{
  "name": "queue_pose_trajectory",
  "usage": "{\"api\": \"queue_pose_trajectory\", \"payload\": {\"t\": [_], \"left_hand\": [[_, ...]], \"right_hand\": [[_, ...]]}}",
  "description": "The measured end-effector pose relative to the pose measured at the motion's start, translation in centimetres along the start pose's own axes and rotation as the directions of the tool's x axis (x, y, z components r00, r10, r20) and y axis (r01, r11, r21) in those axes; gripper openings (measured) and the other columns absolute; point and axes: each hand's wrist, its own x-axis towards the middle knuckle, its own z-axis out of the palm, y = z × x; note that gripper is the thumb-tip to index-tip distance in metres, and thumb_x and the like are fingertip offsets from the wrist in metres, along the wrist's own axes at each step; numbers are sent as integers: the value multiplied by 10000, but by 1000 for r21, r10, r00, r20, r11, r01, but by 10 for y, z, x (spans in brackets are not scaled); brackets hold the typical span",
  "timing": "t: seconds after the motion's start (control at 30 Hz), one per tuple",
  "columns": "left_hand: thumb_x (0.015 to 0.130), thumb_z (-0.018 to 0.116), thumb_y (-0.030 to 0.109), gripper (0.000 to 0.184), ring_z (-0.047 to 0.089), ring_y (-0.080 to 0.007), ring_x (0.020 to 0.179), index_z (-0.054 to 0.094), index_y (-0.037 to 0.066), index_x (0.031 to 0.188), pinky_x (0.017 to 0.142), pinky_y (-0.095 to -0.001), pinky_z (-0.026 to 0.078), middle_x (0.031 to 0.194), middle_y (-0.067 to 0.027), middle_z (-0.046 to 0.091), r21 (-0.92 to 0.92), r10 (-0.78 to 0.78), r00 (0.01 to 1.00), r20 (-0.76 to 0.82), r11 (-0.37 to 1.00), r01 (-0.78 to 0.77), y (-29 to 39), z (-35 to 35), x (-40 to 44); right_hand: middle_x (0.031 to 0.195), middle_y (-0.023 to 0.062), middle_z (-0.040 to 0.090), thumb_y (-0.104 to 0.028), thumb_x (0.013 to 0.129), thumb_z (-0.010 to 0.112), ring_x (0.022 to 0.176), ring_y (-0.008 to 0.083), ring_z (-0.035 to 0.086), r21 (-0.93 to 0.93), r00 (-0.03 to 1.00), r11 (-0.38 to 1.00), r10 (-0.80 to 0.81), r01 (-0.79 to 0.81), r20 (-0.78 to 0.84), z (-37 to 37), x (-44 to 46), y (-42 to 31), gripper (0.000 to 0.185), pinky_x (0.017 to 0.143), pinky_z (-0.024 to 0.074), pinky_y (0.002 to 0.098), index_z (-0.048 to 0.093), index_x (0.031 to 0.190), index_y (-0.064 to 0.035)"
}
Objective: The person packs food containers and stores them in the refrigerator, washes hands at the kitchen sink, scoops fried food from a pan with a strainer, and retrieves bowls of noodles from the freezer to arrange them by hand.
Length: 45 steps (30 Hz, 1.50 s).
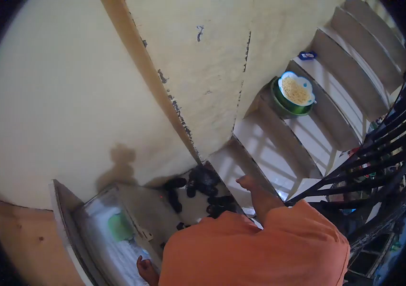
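Note:
My left hand (147,270) hangs low beside the orange shirt (255,248), its fingers loosely bent and apart, with nothing visible in them. Nearest to it is the pale surface at the lower left, on which a green item (120,227) lies. Out in front of the shirt, over the lower stairs, is my right hand (247,182). Its fingers are mostly hidden, and no object shows in it. Farther up, a white flower-shaped dish (284,77) of yellowish food rests on a green tub (281,101) standing on the stairs.
Curved stairs (255,138) rise to the upper right, bordered by a dark metal railing (379,181). A blue packet (307,56) lies on a higher step. Dark shoes (177,183) are scattered on the landing beside the peeling wall (203,81).

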Motion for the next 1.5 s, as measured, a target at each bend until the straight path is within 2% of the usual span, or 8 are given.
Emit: {"api": "queue_pose_trajectory", "payload": {"t": [0.17,0.6,0.7,0.77,1.03,1.3,1.4,1.5], "left_hand": [[840,601,75,384,469,-70,621,484,18,1202,584,-223,415,713,6,503,84,205,977,-51,976,-200,-33,-12,-6],[863,586,73,346,369,-35,606,487,23,1190,543,-182,316,722,51,430,7,193,979,-65,981,-193,-50,-27,-37],[821,590,86,359,448,-108,741,501,-18,1152,685,-234,392,805,-4,472,-7,-9,998,-70,1000,8,-16,-21,-45],[825,582,78,361,477,-121,783,495,-19,1161,721,-242,408,860,-27,501,-58,0,998,-63,998,-3,-12,-20,-47],[837,558,61,379,537,-193,985,470,-31,1194,879,-312,430,1075,-112,544,7,-104,994,16,995,104,-38,-21,-46],[855,595,119,301,544,-158,955,532,0,1123,867,-294,438,1033,-74,570,-115,-142,968,-207,986,120,76,-10,-37],[881,561,122,252,565,-141,932,560,10,1107,844,-277,443,1008,-73,599,-240,-151,956,-250,967,90,116,-19,-50],[883,562,115,200,576,-115,864,585,5,1049,791,-263,455,939,-58,621,-393,-148,949,-280,919,27,127,-25,-71]], "right_hand": [[981,233,616,-455,879,405,943,399,576,-257,962,928,-268,271,50,30,17,29,512,866,440,462,656,931,-12],[987,210,627,-449,879,435,912,380,604,-217,972,948,-230,234,44,34,10,13,492,830,474,449,650,946,-12],[763,104,602,-342,916,473,680,209,608,-15,966,990,-132,138,224,48,25,25,351,549,515,286,618,902,-23],[716,46,572,-368,899,531,659,162,562,813,768,288,-277,-507,577,73,34,36,317,479,453,207,595,876,-58],[845,79,613,-609,790,569,796,137,542,558,587,597,-172,-576,791,76,-75,-66,555,764,456,295,618,915,-70],[892,131,642,-618,783,543,827,216,597,26,773,962,-233,270,591,107,-41,-98,582,728,460,371,660,862,-53],[851,140,636,-493,807,565,791,260,608,-168,730,790,-432,590,529,100,-35,-99,441,706,472,391,634,912,-70],[787,139,615,-363,835,579,748,301,606,-253,285,146,-658,956,697,103,17,-61,337,684,489,415,592,1024,-85]]}}
